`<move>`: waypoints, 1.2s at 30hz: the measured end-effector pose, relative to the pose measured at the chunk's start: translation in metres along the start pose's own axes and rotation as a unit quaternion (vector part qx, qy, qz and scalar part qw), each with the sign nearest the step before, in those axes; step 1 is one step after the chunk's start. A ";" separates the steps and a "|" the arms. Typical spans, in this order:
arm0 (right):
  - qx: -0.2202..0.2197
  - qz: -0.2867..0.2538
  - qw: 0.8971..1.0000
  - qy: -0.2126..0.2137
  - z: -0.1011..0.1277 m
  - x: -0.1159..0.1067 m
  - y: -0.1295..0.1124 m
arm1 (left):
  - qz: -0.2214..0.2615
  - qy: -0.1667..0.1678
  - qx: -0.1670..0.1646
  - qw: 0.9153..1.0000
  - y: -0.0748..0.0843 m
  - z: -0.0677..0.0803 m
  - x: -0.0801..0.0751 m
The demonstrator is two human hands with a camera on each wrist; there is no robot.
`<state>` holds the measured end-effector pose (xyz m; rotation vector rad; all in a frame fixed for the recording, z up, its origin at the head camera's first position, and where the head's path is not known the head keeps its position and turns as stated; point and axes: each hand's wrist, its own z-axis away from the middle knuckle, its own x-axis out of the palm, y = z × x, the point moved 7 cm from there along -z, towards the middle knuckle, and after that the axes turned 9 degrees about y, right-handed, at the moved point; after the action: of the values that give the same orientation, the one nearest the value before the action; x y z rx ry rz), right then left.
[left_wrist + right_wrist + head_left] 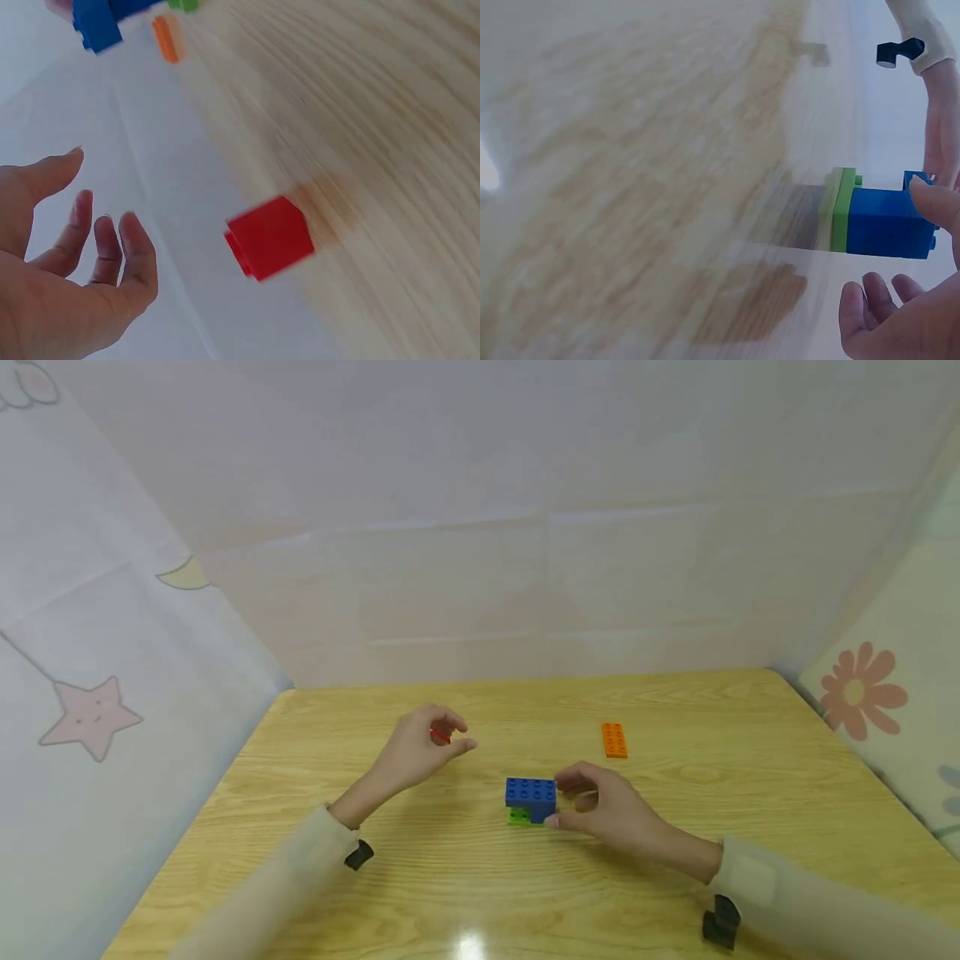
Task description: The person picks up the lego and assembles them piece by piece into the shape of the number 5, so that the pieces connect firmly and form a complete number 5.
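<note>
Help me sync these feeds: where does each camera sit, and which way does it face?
Head: worn high, looks down at the wooden table, both hands and sleeves.
Left wrist: looks past the open left hand at the small red plastic brick.
Right wrist: looks past the right hand at the blue plastic brick on the green one.
All share the blue brick.

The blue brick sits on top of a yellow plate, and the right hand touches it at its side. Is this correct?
Not quite. The plate under the blue brick is green, not yellow; the right wrist view shows it plainly. The rest holds: the right hand touches the brick at its side.
</note>
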<state>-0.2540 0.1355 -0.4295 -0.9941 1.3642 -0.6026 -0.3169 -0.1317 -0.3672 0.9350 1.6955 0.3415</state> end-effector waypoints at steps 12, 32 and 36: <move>-0.008 -0.042 0.999 0.008 -0.002 -0.002 -0.012 | -0.056 0.032 -0.006 0.998 -0.044 -0.007 -0.014; -0.037 -0.014 0.999 0.026 -0.002 -0.003 -0.020 | 0.012 -0.043 -0.115 0.992 -0.097 -0.007 0.003; -0.025 -0.019 0.999 0.023 -0.002 -0.005 -0.018 | 0.015 -0.049 -0.127 0.991 -0.098 -0.006 0.006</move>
<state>-0.2533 0.1304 -0.4119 -1.0548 1.4099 -0.6254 -0.3632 -0.1893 -0.4328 0.7767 1.5086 0.5101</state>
